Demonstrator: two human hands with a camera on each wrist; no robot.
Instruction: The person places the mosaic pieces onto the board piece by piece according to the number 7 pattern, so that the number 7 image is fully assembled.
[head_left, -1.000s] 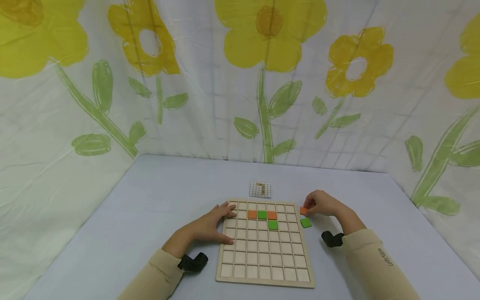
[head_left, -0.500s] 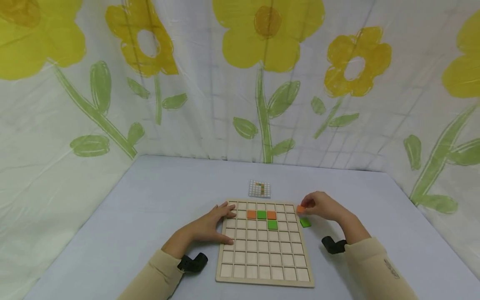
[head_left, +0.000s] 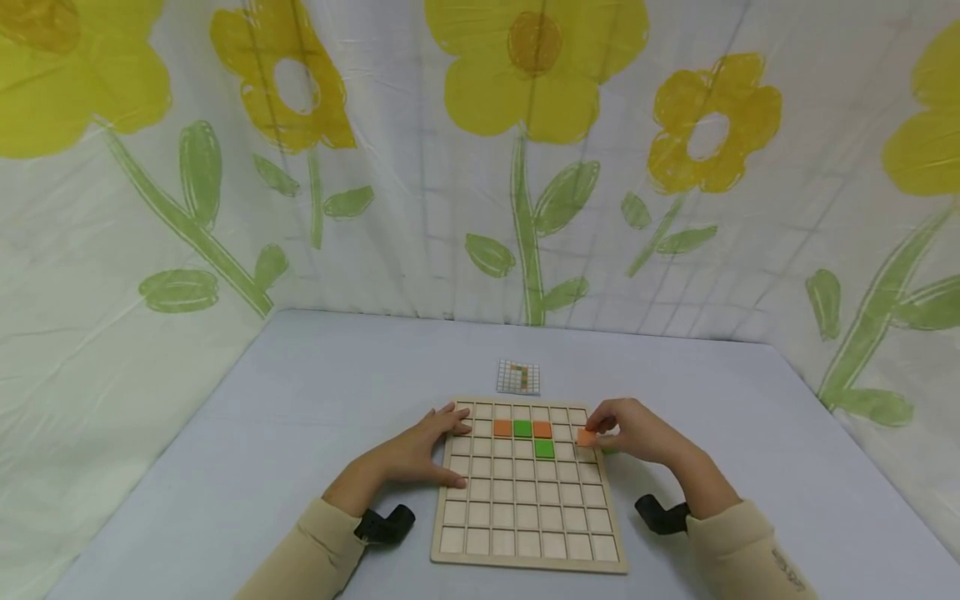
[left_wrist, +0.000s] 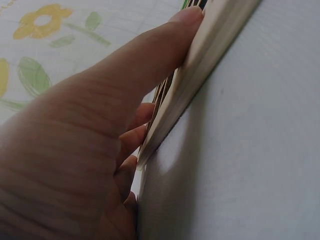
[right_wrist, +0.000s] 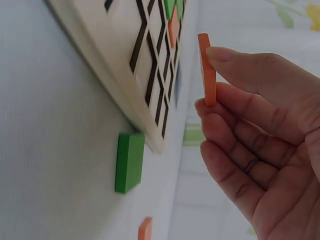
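Note:
My right hand pinches an orange square tile between thumb and fingers. It holds the tile raised over the right side of a wooden grid board. On the board lie two orange tiles and two green tiles, three in one row and a green one below the right end. My left hand rests on the board's left edge, fingers spread, thumb on the rim. A loose green tile lies beside the board's right edge, mostly hidden by my right hand in the head view.
A small card printed with a coloured grid lies behind the board. In the right wrist view another orange piece shows at the bottom edge. A flowered curtain hangs behind the pale table.
My right hand has lifted the orange tile from the table right of the board and carried it left, over the board's right side. My left hand has stayed in place.

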